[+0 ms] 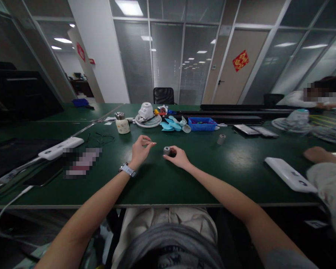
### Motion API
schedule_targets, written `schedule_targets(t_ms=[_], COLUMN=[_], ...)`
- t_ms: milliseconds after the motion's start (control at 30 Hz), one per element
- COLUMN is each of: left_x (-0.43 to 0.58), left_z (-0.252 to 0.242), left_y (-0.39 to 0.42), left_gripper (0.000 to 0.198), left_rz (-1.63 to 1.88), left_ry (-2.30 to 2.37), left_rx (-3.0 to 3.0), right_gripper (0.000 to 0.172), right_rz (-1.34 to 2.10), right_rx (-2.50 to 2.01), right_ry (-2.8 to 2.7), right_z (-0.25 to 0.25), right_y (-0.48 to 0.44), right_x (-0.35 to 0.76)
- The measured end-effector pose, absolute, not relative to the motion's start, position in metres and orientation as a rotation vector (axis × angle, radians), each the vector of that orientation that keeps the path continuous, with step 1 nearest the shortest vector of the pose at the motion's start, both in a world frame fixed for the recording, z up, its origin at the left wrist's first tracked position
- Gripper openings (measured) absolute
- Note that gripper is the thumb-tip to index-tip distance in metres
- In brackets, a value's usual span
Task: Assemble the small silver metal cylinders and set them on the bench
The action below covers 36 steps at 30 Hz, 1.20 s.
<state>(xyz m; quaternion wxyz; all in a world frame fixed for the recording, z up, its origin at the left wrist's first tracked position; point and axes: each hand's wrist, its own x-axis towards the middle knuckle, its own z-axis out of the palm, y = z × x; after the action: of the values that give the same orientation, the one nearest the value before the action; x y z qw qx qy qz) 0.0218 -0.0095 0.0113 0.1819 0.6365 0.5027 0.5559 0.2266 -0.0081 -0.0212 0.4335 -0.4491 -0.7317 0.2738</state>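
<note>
My right hand (179,157) rests on the green table (162,183) with its fingers closed round a small grey cylindrical part (167,150). My left hand (140,148), with a watch on the wrist, is raised a little to the left of it. Its thumb and fingertips are pinched together on something too small to make out. A second grey cylinder (221,139) stands alone on the table further right. At the back lie a white fan housing (147,115) and light-blue fan blades (173,124).
A small cream bottle (122,123) and a blue tray (202,123) stand at the back. White power strips lie at the left (61,148) and right (289,174). Another person's hand (317,154) rests at the right edge. A black chair (163,95) stands behind the table.
</note>
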Motion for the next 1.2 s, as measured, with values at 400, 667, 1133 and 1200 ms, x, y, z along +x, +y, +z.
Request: schedule_targets(t_ms=[400,667,1133,1200], left_x=[0.001,-0.002,0.001,0.001], left_z=[-0.014,-0.018,-0.013,-0.013], left_y=[0.008,0.014,0.011,0.011], left_gripper=[0.043,0.048,0.034,0.034], left_rz=[1.038,1.177,1.145,1.138], left_ry=[1.335,1.347,1.429,1.436], left_rx=[1.929,1.779,1.881,1.879], right_gripper=[0.049,0.02,0.014,0.021], right_rz=[0.801,1.495,1.848,1.775], right_rx=[-1.213,-0.931,-0.842,-0.862], right_ry=[-1.648,-1.269,-0.955,-1.021], right_z=[-0.017,-0.007,0.001,-0.001], right_y=[-0.006,-0.005,-0.011,-0.013], right_x=[0.235,0.24,0.243,0.242])
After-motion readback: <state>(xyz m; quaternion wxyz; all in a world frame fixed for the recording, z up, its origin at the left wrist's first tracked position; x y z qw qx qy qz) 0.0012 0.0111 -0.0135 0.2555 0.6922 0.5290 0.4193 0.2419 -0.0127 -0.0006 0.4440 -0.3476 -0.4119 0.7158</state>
